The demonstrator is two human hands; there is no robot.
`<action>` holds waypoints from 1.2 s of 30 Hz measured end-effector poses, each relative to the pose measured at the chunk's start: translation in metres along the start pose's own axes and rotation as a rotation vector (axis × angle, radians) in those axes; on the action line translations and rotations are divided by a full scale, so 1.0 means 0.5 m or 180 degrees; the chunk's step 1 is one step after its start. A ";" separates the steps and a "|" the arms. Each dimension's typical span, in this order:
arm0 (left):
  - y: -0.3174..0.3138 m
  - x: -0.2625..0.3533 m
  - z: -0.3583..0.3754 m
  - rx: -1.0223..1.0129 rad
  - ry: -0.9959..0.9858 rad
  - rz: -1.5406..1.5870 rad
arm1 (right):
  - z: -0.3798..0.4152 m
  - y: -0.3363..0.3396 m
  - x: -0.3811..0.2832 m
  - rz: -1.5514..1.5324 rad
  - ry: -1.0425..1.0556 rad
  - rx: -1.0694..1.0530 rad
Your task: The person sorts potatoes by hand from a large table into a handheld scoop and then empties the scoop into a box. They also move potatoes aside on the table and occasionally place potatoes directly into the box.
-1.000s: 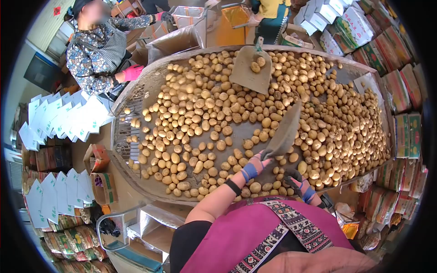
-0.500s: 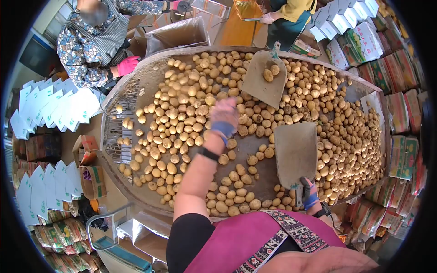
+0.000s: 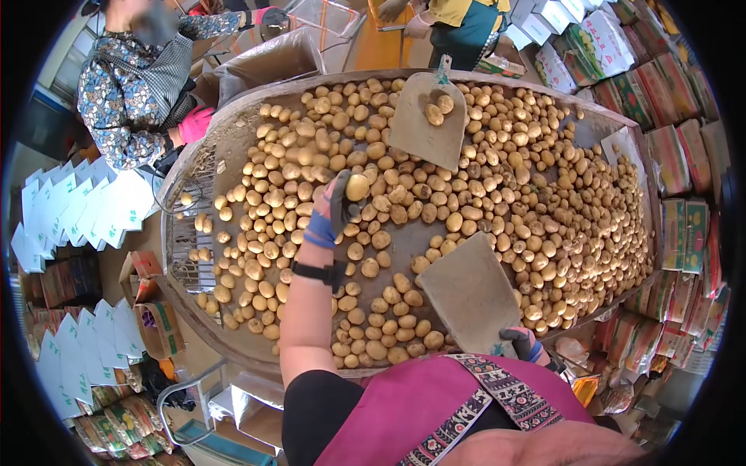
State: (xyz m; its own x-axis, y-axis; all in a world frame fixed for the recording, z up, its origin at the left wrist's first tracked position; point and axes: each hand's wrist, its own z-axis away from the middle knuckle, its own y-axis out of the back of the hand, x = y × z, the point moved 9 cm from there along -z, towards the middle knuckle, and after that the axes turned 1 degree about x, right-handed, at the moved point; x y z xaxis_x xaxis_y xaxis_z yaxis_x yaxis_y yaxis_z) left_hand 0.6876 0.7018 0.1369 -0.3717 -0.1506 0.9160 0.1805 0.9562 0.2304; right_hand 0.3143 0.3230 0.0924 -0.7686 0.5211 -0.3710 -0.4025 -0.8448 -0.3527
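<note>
My left hand (image 3: 329, 213), in a gloved grip, is closed on a potato (image 3: 357, 187) above the left-middle of the potato pile (image 3: 303, 213). My right hand (image 3: 525, 345), also gloved, grips the handle of a flat metal scoop (image 3: 471, 293) near the table's front edge. The scoop's broad blade is tilted toward the upper left, with no potatoes on it. A second metal scoop (image 3: 426, 128) lies on the potatoes at the far side, two potatoes resting on its blade.
The long table (image 3: 256, 342) has a raised rim and a metal grate (image 3: 194, 241) at its left end. Two people work across it; one's pink glove (image 3: 195, 124) is at the rim. White cartons (image 3: 78, 206) and an open box (image 3: 272, 62) stand around, with stacked cartons (image 3: 684, 225) at right.
My left hand has moved left and now has a potato in it. The scoop in my right hand has swung its blade to the left and downward.
</note>
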 end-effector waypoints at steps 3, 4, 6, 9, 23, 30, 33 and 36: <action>-0.034 0.112 0.035 -0.0081 0.0809 0.1898 | -0.012 0.023 -0.027 0.0994 0.0910 -0.0009; -0.092 0.123 0.068 -0.0141 0.2153 0.4110 | -0.010 0.015 -0.035 0.1157 0.1134 0.0051; -0.098 0.185 0.086 -0.0100 0.1797 0.3581 | 0.022 -0.043 -0.058 0.1255 0.1103 0.0217; -0.101 0.260 0.095 -0.0179 0.1402 0.2819 | 0.014 -0.025 -0.033 0.0670 0.0696 0.0279; -0.288 0.485 0.187 -0.0679 0.1278 0.2462 | 0.085 0.074 0.059 -0.0445 0.1704 -0.0089; -0.536 0.505 0.402 -0.2369 0.1747 0.0971 | 0.157 0.133 0.132 -0.1164 0.2181 0.0527; -0.553 0.577 0.348 -0.2104 0.1970 0.1134 | 0.167 0.161 0.178 -0.1256 0.2470 0.0684; -0.576 0.763 0.285 -0.1279 0.0011 0.1570 | 0.190 0.172 0.218 -0.1589 0.2178 0.0745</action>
State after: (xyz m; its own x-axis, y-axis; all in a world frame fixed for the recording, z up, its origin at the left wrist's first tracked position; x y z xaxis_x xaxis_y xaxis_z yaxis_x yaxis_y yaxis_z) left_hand 0.3638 0.4048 0.3733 -0.1549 0.2819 0.9469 0.6577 0.7446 -0.1142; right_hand 0.1488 0.2955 0.1033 -0.0390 0.7317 -0.6805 -0.7615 -0.4627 -0.4539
